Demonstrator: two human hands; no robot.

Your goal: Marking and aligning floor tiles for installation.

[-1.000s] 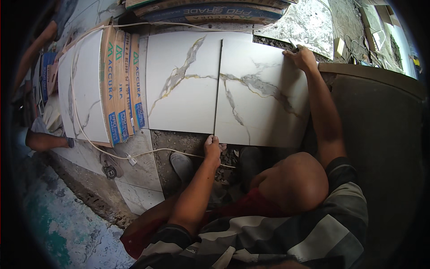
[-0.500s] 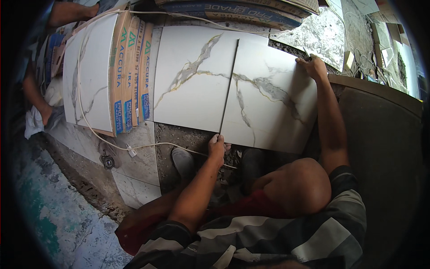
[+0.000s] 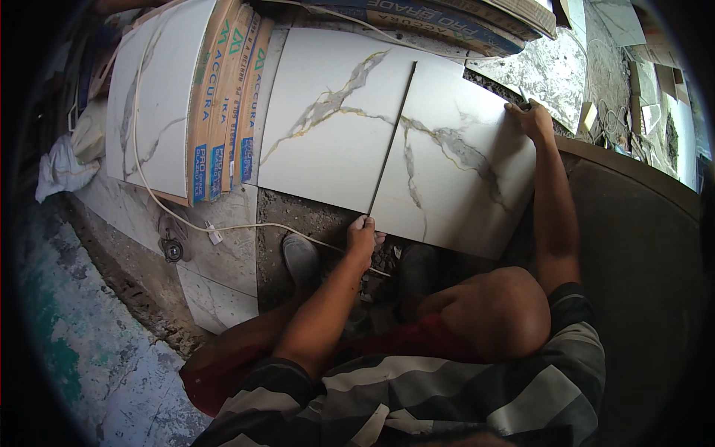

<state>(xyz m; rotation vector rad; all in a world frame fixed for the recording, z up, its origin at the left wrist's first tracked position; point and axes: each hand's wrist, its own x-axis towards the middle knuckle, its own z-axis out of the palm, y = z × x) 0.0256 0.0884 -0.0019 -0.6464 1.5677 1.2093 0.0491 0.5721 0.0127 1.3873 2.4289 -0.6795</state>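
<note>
A white floor tile [image 3: 462,156] with grey and gold veins lies tilted slightly against its neighbour, a dark gap between them. My left hand [image 3: 363,240] is closed on its near left corner, fingertips at the end of that gap. At its far right corner my right hand [image 3: 532,121] grips the edge, thumb on top and fingers partly hidden. A slim pale thing [image 3: 523,94] shows by those fingers; I cannot make out what it is. To the left lies a matching veined tile [image 3: 320,123], touched by neither hand.
Boxed tiles [image 3: 231,104] with a tile leaning on them stand at left. More cartons [image 3: 439,22] lie at the far side. A white cable [image 3: 275,225] crosses the floor to my feet. Rubble [image 3: 298,212] shows below the tiles. A dark board [image 3: 633,238] is at right.
The whole view has shifted slightly, with the tiles now farther right. Both hands keep their places on the tile. The other person's foot at left has gone out of sight.
</note>
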